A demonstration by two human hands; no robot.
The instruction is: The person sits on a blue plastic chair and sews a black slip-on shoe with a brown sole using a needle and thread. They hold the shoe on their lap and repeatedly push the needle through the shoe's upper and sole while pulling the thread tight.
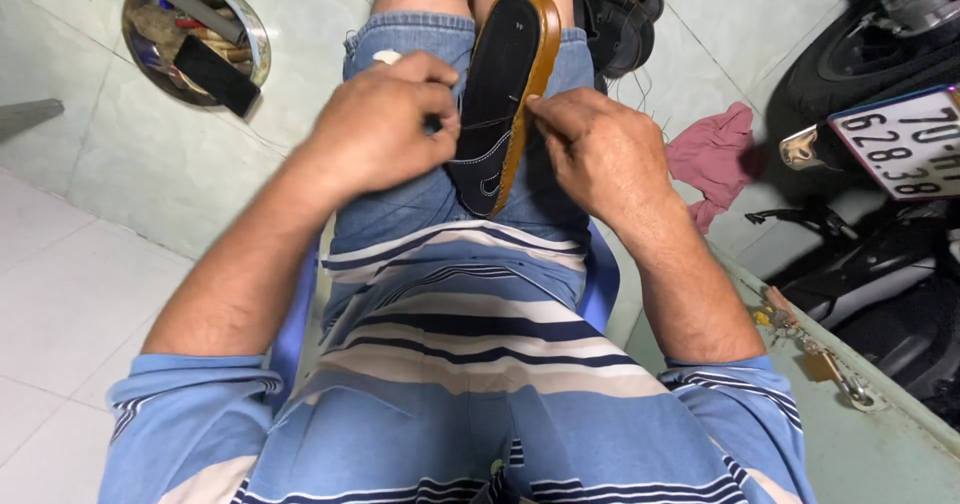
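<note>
We see a black sandal (505, 94) with a tan sole edge standing on its side between the knees, resting on the denim shorts (420, 39), toe end pointing away from us. The left hand (385, 124) is curled tight against the sandal's black face, fingers closed around a small dark tool (432, 124) (too little of it shows to tell what kind). Thin threads (480, 124) run across the sandal from that hand. The right hand (595, 149) presses against the tan edge, thumb and forefinger pinched together at the rim; whether they hold a thread there, we cannot tell. Beyond the knees lies a second dark sandal (615, 14) on the tiled floor (150, 174). To the left sits a round metal tin (195, 39) of tools, to the right a pink rag (712, 154), then a parked motorbike (890, 64). Keys with a padlock (815, 359) lie on a ledge near the right elbow.
</note>
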